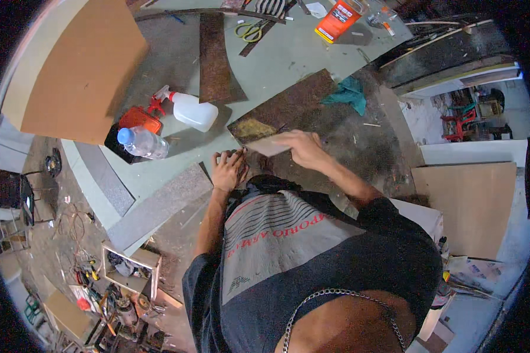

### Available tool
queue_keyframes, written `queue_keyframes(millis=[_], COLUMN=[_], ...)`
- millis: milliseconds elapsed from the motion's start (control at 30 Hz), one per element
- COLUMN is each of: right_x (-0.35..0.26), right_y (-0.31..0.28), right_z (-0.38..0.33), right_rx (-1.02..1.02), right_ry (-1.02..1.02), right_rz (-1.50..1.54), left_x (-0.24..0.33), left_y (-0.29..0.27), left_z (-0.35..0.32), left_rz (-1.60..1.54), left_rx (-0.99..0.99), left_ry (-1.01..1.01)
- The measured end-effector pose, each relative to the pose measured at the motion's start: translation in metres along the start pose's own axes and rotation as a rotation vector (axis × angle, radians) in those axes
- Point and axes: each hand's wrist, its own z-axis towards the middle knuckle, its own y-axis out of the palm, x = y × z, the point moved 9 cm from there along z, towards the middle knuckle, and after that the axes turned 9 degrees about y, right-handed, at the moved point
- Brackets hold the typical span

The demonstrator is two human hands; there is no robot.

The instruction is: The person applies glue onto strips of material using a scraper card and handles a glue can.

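In my right hand [305, 148] is a pale, flat, thin piece [264, 145], gripped by its right end. It slants over the near left corner of a dark brown sheet [291, 106], beside a yellowish patch on the sheet. My left hand [229, 169] rests at the table's near edge, left of that corner, its fingers bent but apart; I make out nothing in it. The end of a grey speckled strip [159, 203] lies just left of it. A teal cloth [348, 95] touches the sheet's far right end.
On the table [277, 70] stand a white spray bottle [195, 112], a clear blue-capped bottle [146, 144], a red container [140, 120] and an orange can [338, 22]. Scissors [248, 32] lie at the back near a dark strip [215, 59]. Tools [123, 306] clutter the lower left floor.
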Motion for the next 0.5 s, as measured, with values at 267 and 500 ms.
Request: queue_keyframes(millis=[267,500], right_x=[0.009,0.005], right_y=[-0.033,0.02], right_z=[0.018,0.002], right_rx=[0.122,0.138], right_ry=[0.106,0.078], right_rz=[0.326,-0.044], left_x=[0.0,-0.001], left_y=[0.001,0.001], left_z=[-0.001,0.001], left_rz=[0.02,0.039], left_rx=[0.014,-0.019], left_ry=[-0.017,0.0])
